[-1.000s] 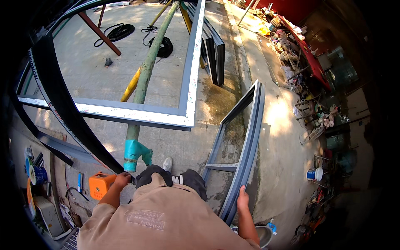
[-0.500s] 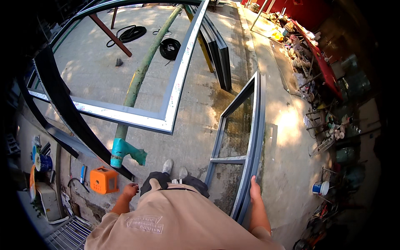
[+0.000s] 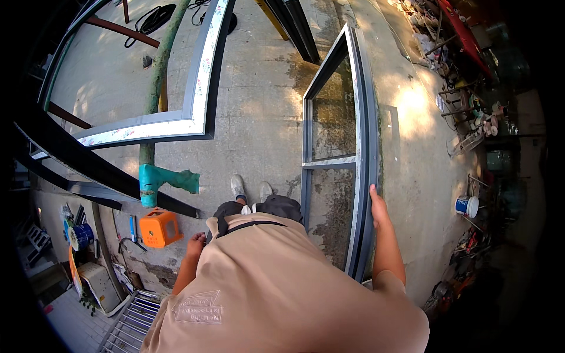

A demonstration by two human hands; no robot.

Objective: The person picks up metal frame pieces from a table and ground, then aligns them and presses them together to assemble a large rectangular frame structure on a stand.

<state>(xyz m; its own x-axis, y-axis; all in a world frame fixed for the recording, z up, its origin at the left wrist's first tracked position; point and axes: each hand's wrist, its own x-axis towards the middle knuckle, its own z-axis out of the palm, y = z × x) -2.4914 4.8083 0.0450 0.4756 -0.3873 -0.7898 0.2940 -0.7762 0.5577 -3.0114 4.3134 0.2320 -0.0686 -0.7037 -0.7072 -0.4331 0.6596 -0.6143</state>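
A tall grey metal window frame (image 3: 366,147) with a crossbar stands upright at my right side. My right hand (image 3: 379,207) is closed on its outer edge; the fingertips on the far side are hidden. My left hand (image 3: 197,240) hangs beside my waist with its fingers curled in, and nothing shows in it. Closest to that hand, on the ground, is an orange box-shaped case (image 3: 160,228). Ahead on the left, a larger frame with white patterned film (image 3: 141,130) rests over a green pole (image 3: 158,82), whose near end is wrapped in teal material (image 3: 168,181).
Black curved profiles (image 3: 88,159) reach across the left toward my feet. Dark frames (image 3: 297,29) lean ahead. Black hose (image 3: 154,22) lies coiled at the far left. A white-and-blue bucket (image 3: 467,206) and piled scrap line the right side. A metal grille (image 3: 132,320) is at lower left.
The whole view has tilted, so the floor, feet and frames appear higher in it. My right hand remains on the window frame; my left hand is still curled at my side.
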